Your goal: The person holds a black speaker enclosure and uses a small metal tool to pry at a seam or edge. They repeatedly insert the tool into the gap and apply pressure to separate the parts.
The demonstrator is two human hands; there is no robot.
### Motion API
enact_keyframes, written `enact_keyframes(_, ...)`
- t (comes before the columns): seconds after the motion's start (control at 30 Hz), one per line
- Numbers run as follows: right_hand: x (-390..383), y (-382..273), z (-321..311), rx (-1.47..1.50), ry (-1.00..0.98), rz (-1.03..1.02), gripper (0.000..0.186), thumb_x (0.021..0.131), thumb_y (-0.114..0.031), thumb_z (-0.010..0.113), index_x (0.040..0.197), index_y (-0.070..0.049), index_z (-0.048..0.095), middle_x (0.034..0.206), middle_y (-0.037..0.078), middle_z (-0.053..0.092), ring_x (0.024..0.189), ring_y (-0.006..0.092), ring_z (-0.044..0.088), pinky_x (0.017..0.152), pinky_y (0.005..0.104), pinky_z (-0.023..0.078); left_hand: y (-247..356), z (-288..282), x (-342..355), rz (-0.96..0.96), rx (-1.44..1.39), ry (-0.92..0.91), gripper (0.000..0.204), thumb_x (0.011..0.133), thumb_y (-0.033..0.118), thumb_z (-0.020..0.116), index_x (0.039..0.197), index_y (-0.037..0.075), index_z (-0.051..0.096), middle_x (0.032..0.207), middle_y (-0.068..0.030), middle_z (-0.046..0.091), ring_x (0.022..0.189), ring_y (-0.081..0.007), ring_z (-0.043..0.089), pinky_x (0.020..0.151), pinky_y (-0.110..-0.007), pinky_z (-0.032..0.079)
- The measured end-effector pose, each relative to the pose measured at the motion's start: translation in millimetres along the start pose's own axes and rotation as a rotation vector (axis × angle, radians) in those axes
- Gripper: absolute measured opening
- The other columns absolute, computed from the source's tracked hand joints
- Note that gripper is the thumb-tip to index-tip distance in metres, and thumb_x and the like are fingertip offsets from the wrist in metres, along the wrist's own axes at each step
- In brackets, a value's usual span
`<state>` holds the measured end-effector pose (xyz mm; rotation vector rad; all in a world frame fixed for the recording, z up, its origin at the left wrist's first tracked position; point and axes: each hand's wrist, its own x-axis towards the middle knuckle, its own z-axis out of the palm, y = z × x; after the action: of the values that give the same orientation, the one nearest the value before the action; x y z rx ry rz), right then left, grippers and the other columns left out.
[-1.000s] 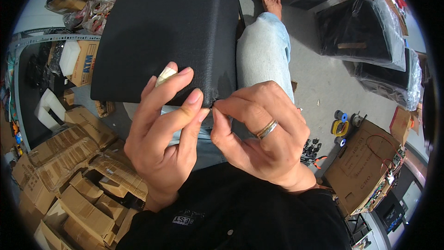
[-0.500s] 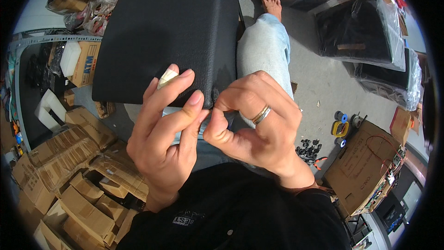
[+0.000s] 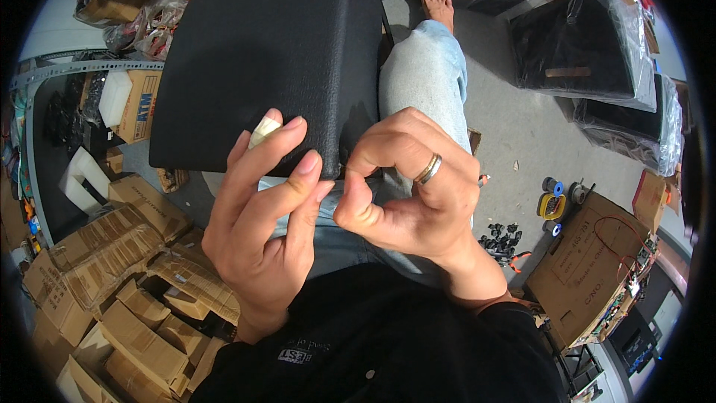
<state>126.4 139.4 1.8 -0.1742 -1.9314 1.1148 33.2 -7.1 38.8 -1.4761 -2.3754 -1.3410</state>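
My left hand (image 3: 265,224) is raised in front of my torso, its thumb and index fingertip close together. Whatever is between them, if anything, is too small to make out. A cream-coloured band (image 3: 264,132), apparently wrapped round one finger, shows behind its middle finger. Facing it is my right hand (image 3: 418,194), wearing a ring, with index finger and thumb curled into a pinch; anything inside is hidden. A small gap separates the two hands' fingertips. Just beyond them is the near corner of a large black textured box (image 3: 261,52), standing beside my leg in light jeans.
Cardboard boxes (image 3: 142,336) pile up at lower left, near a metal shelf (image 3: 67,67). Plastic-wrapped black boxes (image 3: 574,45) stand at upper right. On the floor lie small black parts (image 3: 503,242), orange-handled pliers (image 3: 518,260) and a yellow container (image 3: 552,206). A cardboard box (image 3: 585,272) stands at right.
The fingertips of my two hands have drawn slightly apart. Both hands keep much the same pinched shape, and the view has shifted a little.
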Motion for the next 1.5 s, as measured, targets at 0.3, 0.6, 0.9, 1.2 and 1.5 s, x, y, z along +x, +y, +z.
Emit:
enact_keyframes(0.3,1.5,8.8,-12.6,-0.029,0.094,0.068,0.019,0.063,0.007,0.073,0.076,-0.003,0.062,0.074,0.007,0.065,0.066,0.0232,0.065,0.061,0.0302,0.052,0.6,1.7,-0.9,-0.014,-0.011,0.007,0.029,0.078,-0.005,0.083,0.105,0.004,0.075,0.122,-0.018,0.073,0.121,-0.0361,0.068,0.107,-0.051,0.051)
enact_keyframes(0.6,-136.2,199.8,-149.6,-0.306,0.304,0.973,0.027,0.095,-0.024,0.06,0.082,0.001,0.064,0.076,0.008,0.066,0.07,0.0136,0.063,0.066,0.0303,0.051,1.0,5.0,-5.0,0.024,0.089,0.021,0.037,0.078,-0.002,0.079,0.112,0.009,0.069,0.126,-0.0155,0.071,0.123,-0.0363,0.067,0.109,-0.055,0.048)
enact_keyframes(0.9,-261.3,273.5,-139.0,-0.55,0.035,1.183,0.027,0.091,-0.023,0.063,0.09,0.002,0.073,0.081,0.023,0.073,0.078,0.0328,0.075,0.075,0.0418,0.057,2.6,14.7,-7.9,0.01,0.126,0.068,0.029,0.079,0.002,0.074,0.107,0.008,0.065,0.128,-0.0185,0.068,0.123,-0.0388,0.066,0.112,-0.059,0.043)
enact_keyframes(1.2,-34.9,71.4,-84.7,0.004,0.075,0.352,0.01,0.089,0.0,0.067,0.096,-0.001,0.074,0.091,0.007,0.074,0.081,0.0121,0.068,0.074,0.0282,0.053,-4.2,15.3,-12.3,0.037,0.096,0.093,0.027,0.082,0.002,0.072,0.108,0.004,0.065,0.128,-0.0207,0.067,0.122,-0.0403,0.066,0.112,-0.057,0.043)
enact_keyframes(1.5,-9.3,2.0,-18.0,0.084,-0.104,0.028,0.015,0.079,0.001,0.081,0.092,0.002,0.075,0.085,0.012,0.072,0.074,0.0236,0.07,0.066,0.0318,0.056,-3.3,12.9,-8.9,0.053,0.088,0.08,0.027,0.083,0.003,0.074,0.109,0.005,0.067,0.124,-0.0213,0.071,0.119,-0.0403,0.068,0.108,-0.054,0.046)
